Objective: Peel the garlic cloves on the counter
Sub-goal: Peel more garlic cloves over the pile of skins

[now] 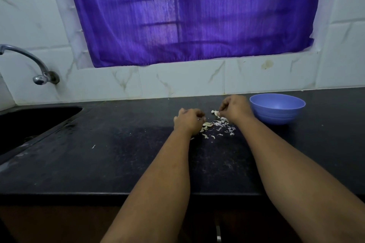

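Pale garlic cloves (207, 124) and a scatter of white and purplish peel scraps (224, 124) lie on the black counter (122, 154) between my hands. My left hand (189, 119) rests just left of the pile with its fingers curled; what they hold is hidden. My right hand (235, 107) sits at the pile's far right edge and pinches a small whitish clove (215, 112) at its fingertips. Both forearms reach in from the bottom of the view.
A blue plastic bowl (277, 108) stands right of my right hand, near the wall. A dark sink (29, 124) is set into the counter at the left, under a chrome tap (37, 73). A purple curtain (187, 16) covers the window above the tiled wall.
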The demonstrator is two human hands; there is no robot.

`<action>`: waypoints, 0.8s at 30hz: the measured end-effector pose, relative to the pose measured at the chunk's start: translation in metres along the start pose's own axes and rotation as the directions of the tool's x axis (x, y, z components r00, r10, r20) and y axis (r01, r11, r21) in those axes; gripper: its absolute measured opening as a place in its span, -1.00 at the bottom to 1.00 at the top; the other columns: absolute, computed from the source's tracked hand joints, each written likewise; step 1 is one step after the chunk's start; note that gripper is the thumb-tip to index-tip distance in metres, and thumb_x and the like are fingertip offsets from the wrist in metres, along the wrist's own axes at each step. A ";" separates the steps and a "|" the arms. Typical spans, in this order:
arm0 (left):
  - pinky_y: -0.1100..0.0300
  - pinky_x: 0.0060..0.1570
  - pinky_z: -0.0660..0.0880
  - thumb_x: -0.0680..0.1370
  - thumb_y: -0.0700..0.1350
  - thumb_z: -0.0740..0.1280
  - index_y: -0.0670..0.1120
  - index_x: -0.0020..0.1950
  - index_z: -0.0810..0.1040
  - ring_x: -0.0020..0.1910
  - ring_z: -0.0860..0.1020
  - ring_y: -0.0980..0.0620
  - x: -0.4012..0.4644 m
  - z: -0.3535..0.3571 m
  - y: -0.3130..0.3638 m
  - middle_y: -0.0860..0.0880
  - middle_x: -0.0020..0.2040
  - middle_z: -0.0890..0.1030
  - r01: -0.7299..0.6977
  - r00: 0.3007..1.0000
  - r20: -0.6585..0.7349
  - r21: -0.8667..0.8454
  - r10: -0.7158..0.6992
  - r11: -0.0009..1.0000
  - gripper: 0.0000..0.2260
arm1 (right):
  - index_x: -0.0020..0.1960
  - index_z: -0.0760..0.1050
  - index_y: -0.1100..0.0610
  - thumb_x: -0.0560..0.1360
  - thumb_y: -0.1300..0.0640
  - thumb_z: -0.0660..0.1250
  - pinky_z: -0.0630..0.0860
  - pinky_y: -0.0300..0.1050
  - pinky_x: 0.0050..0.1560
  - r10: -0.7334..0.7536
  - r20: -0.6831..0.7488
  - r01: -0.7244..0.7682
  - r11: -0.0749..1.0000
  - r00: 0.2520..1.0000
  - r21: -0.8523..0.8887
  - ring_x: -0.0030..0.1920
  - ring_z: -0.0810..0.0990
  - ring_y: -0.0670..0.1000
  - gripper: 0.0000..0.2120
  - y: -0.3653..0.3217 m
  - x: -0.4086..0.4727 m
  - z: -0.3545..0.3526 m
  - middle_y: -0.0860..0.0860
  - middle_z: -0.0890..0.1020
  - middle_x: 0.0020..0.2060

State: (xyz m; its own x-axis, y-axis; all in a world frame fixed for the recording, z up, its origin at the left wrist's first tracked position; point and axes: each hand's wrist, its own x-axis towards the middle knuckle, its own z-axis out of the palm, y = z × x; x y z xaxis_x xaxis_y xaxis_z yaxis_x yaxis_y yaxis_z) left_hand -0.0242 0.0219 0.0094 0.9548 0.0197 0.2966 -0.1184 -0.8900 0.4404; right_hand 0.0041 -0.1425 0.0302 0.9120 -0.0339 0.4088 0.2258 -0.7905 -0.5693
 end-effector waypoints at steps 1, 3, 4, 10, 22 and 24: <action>-0.01 0.29 0.24 0.61 0.11 0.21 0.10 0.27 0.54 0.40 0.24 -0.03 0.001 0.001 0.001 0.04 0.26 0.56 -0.002 1.000 0.007 0.029 0.002 1.000 -0.72 | -0.23 0.65 0.10 0.38 0.24 0.51 0.59 -0.13 -0.11 0.009 0.002 -0.009 1.000 1.000 0.003 -0.21 0.64 0.00 -0.93 0.000 0.001 -0.001 0.06 0.70 -0.22; -0.04 0.27 0.24 0.62 0.12 0.17 0.08 0.24 0.55 0.38 0.26 -0.06 0.003 0.002 0.002 0.02 0.25 0.56 0.000 1.000 0.018 0.066 -0.001 0.998 -0.72 | -0.16 0.67 0.12 0.44 0.31 0.42 0.60 -0.09 -0.01 0.022 0.008 -0.023 0.999 1.000 0.042 -0.13 0.65 0.04 -0.88 0.002 0.003 -0.003 0.09 0.71 -0.14; -0.04 0.26 0.25 0.63 0.11 0.17 0.07 0.22 0.56 0.38 0.27 -0.07 0.005 0.002 0.002 0.00 0.24 0.56 0.001 1.000 0.019 0.071 -0.002 0.997 -0.72 | -0.10 0.67 0.13 0.47 0.35 0.36 0.59 -0.07 0.06 0.023 0.025 -0.024 0.999 0.999 0.049 -0.07 0.65 0.05 -0.83 0.003 0.005 -0.004 0.09 0.70 -0.08; -0.06 0.29 0.26 0.60 0.10 0.25 0.08 0.22 0.59 0.40 0.23 -0.09 0.014 0.007 0.005 -0.03 0.24 0.55 -0.035 0.992 0.128 0.122 0.019 0.992 -0.74 | 0.08 0.64 0.23 0.48 0.47 0.17 0.52 -0.14 0.14 -0.012 -0.044 0.014 0.999 0.999 0.035 0.06 0.62 0.10 -0.65 0.005 0.012 -0.014 0.16 0.67 0.04; 0.00 0.20 0.28 0.59 0.06 0.28 0.00 0.05 0.47 0.34 0.31 -0.04 0.021 0.010 0.004 0.00 0.16 0.55 -0.007 0.993 0.119 0.068 -0.001 0.998 -0.84 | -0.02 0.65 0.23 0.44 0.36 0.35 0.59 -0.08 0.06 0.101 0.244 -0.016 0.945 0.965 -0.326 -0.02 0.65 0.08 -0.83 0.022 0.023 0.003 0.12 0.68 -0.04; 0.00 0.18 0.31 0.59 0.07 0.29 0.00 0.03 0.48 0.28 0.39 -0.03 0.022 0.009 0.003 0.02 0.11 0.57 -0.004 0.996 0.085 0.040 0.000 0.999 -0.84 | 0.00 0.63 0.22 0.45 0.33 0.36 0.59 -0.07 0.05 0.095 0.229 -0.014 0.944 0.969 -0.331 -0.01 0.64 0.09 -0.85 0.025 0.025 0.005 0.12 0.67 -0.02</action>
State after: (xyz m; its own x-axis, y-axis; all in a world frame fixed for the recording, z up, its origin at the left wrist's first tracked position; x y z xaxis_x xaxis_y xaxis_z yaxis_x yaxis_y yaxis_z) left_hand -0.0013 0.0155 0.0092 0.9745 -0.0192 0.2237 -0.1109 -0.9075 0.4051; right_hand 0.0339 -0.1598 0.0225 0.9834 0.0326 0.1786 0.0872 -0.9477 -0.3070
